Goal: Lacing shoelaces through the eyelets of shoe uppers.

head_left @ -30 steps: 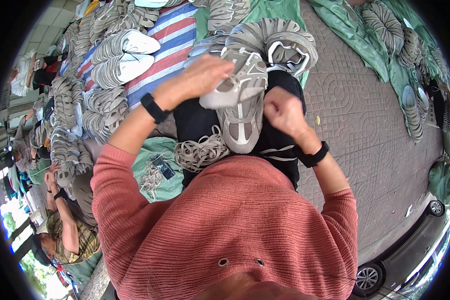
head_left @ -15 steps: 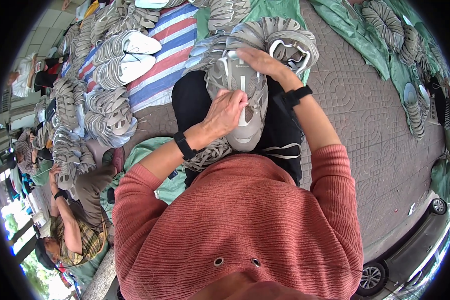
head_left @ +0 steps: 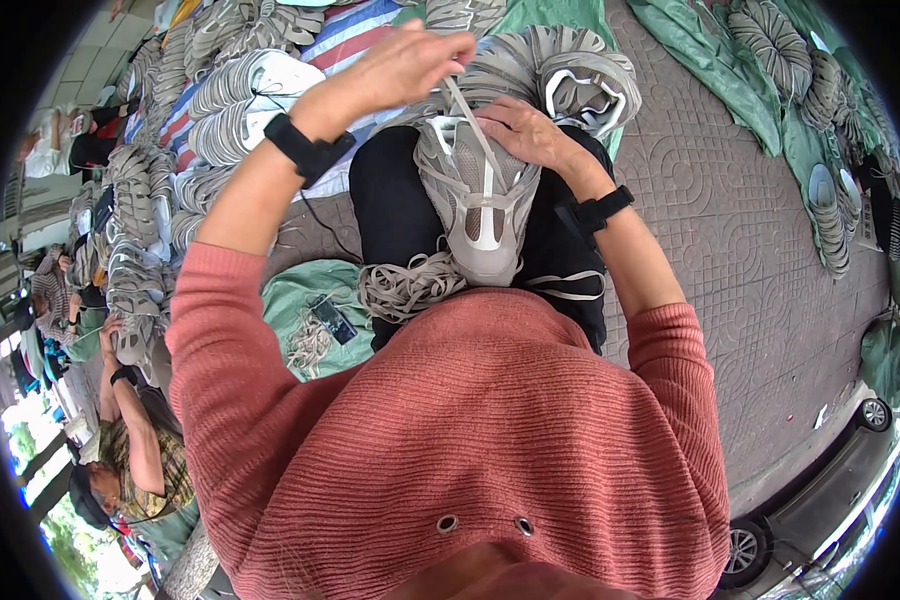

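A grey shoe upper [head_left: 485, 258] lies across my lap with its toe pointing toward me. My left hand [head_left: 400, 68] is raised above its far end, fingers pinched on a flat, pale shoelace [head_left: 472, 122]. That lace runs taut down to the upper's front. My right hand [head_left: 526, 132] rests on the far right side of the upper, thumb and fingers at its opening; whether they grip the edge is hard to see. A tangled bundle of laces [head_left: 410, 285] sits on my left thigh, and another lace [head_left: 570, 292] lies over my right thigh.
A curved stack of shoe uppers [head_left: 530, 62] lies just beyond my knees. More stacks [head_left: 240, 100] cover a striped sheet [head_left: 355, 42] at left. A phone [head_left: 332, 320] rests on a green sheet [head_left: 280, 295]. At lower left sits a co-worker [head_left: 140, 460]; a car [head_left: 830, 500] stands lower right.
My left hand has moved up and away from the upper, drawing the lace out taut. My right hand has shifted slightly toward me, onto the upper's right side.
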`<state>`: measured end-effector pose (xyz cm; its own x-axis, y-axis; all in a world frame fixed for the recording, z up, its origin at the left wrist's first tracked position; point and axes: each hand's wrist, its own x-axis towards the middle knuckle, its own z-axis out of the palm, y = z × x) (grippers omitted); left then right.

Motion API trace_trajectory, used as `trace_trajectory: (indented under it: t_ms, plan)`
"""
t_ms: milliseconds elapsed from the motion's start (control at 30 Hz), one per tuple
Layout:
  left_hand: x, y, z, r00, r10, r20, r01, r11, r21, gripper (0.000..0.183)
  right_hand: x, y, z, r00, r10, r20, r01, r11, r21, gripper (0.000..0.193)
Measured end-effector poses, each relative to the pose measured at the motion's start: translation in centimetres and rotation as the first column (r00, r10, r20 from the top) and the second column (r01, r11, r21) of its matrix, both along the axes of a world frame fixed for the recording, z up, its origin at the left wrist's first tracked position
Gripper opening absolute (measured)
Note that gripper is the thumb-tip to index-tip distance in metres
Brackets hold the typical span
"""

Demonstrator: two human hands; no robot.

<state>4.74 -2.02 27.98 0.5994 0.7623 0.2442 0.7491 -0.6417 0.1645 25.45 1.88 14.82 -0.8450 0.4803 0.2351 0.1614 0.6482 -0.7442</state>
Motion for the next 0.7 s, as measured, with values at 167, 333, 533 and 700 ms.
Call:
trace_trajectory:
  t_ms: [167,333,533,700]
  plan:
    - [-3.8,-0.9,3.9,0.960,0.280,0.012,-0.275,0.948,-0.158,0.024,0.0,-0.6,1.5,0.997,-0.069,0.033,0.072,0.994,-0.084,0.030]
    - [-6.4,-4.6,3.1,0.836,0.495,0.239,-0.536,0.831,0.153,0.022,-0.1,0.3,0.8,0.995,-0.072,0.065,0.078,0.992,-0.094,0.034]
    - [1.2,-12.0,-8.7,0.812,0.513,0.277,-0.430,0.848,-0.310,0.024,-0.5,1.2,0.9,0.993,-0.056,0.100,0.062,0.997,-0.051,0.036]
    - [2.9,-11.0,-8.7,0.873,0.485,0.042,-0.485,0.874,-0.025,0.017,-1.0,0.6,4.1,0.979,-0.155,0.132,0.127,0.971,0.201,0.031]
